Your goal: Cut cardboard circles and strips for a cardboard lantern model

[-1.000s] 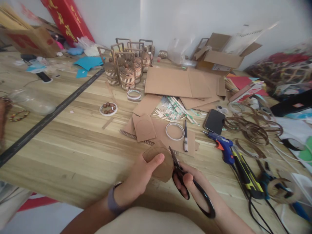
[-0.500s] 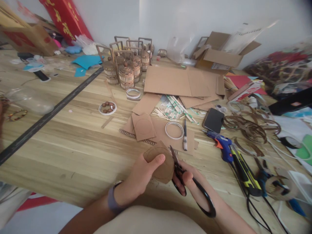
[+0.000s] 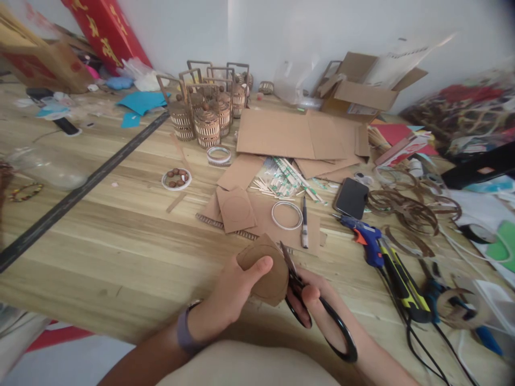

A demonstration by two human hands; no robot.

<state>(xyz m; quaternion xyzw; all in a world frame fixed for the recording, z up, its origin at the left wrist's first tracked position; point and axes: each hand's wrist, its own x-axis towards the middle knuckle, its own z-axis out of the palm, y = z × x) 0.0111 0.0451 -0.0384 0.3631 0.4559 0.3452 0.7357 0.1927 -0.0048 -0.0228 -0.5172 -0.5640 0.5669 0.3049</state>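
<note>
Left fingers are pinching the cardboard piece, right fingers are gripping scissors at its edge; a loosening pinch could be twisting it into the blades.

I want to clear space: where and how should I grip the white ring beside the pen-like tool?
Probably pinch the white ring by its left rim, from the left: it lies flat with an open middle, and the pen-like tool sits close on its right.
</note>
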